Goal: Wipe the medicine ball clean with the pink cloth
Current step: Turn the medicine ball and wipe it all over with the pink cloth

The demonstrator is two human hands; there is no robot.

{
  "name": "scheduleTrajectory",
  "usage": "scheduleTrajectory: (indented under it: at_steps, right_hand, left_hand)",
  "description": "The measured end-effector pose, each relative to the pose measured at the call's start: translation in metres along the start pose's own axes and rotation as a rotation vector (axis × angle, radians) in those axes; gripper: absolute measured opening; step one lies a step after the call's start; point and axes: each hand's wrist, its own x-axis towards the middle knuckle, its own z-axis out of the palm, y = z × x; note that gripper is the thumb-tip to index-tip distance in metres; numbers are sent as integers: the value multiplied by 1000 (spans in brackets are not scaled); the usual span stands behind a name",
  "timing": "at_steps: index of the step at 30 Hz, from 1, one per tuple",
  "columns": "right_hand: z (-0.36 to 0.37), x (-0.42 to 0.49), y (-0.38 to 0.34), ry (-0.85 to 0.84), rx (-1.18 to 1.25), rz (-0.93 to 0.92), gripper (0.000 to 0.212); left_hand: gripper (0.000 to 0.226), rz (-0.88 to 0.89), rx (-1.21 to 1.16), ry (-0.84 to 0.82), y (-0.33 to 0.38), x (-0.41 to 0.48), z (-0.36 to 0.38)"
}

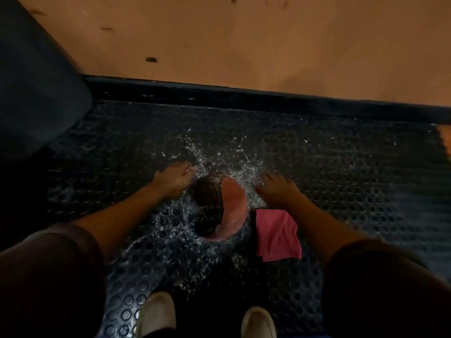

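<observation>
A medicine ball (219, 208), half black and half orange-red, sits on a dark studded rubber mat (341, 179) between my arms. My left hand (174, 178) lies just left of the ball's far side with fingers stretched forward, touching or nearly touching it. My right hand (278, 187) hovers to the ball's right, fingers extended, a small gap from it. A folded pink cloth (277, 234) lies flat on the mat right of the ball, under my right forearm. Neither hand holds anything.
Pale specks or droplets are scattered over the mat around the ball. A raised dark border (244, 96) ends the mat ahead, with orange flooring (244, 40) beyond. A large dark padded object (31, 89) stands at the left. My white shoes (156, 315) are at the bottom.
</observation>
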Motion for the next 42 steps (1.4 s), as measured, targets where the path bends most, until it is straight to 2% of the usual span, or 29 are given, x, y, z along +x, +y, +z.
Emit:
scheduleTrajectory:
  at_steps: [3, 9, 11, 14, 16, 18, 22, 27, 29, 32, 34, 42]
  right_hand:
    - [38, -1, 2, -9, -10, 31, 63]
    - [95, -8, 6, 30, -33, 97, 55]
    - [110, -3, 8, -1, -4, 88, 55]
    - [145, 16, 22, -12, 60, 102, 66]
    - [179, 38, 35, -12, 105, 135, 58]
    - [184, 40, 35, 34, 150, 137, 52]
    - [142, 8, 12, 145, 185, 86, 44]
    - [115, -12, 24, 266, 238, 119, 28]
    - [104, -23, 24, 285, 294, 108, 24]
    - [92, -45, 23, 298, 363, -19, 22]
    - [83, -57, 18, 340, 398, -138, 23]
    - [25, -74, -65, 465, 487, -422, 20]
  left_hand:
    - [49, 45, -172, 128, -4, 4, 21]
    - [34, 66, -460, 251, 1, -3, 59]
    - [32, 104, -513, 272, 4, -6, 65]
    - [31, 123, -559, 279, 9, -11, 73]
    - [31, 116, -593, 304, 14, -14, 75]
    - [32, 110, -594, 322, 19, -16, 79]
    - [38, 130, -462, 387, 23, -16, 87]
    - [51, 132, -378, 294, 19, -20, 82]
    - [45, 109, -407, 278, 19, -24, 78]
    - [39, 33, -459, 232, 24, -29, 73]
    - [38, 51, -484, 222, 23, -28, 73]
    - [39, 90, -523, 382, 24, -42, 95]
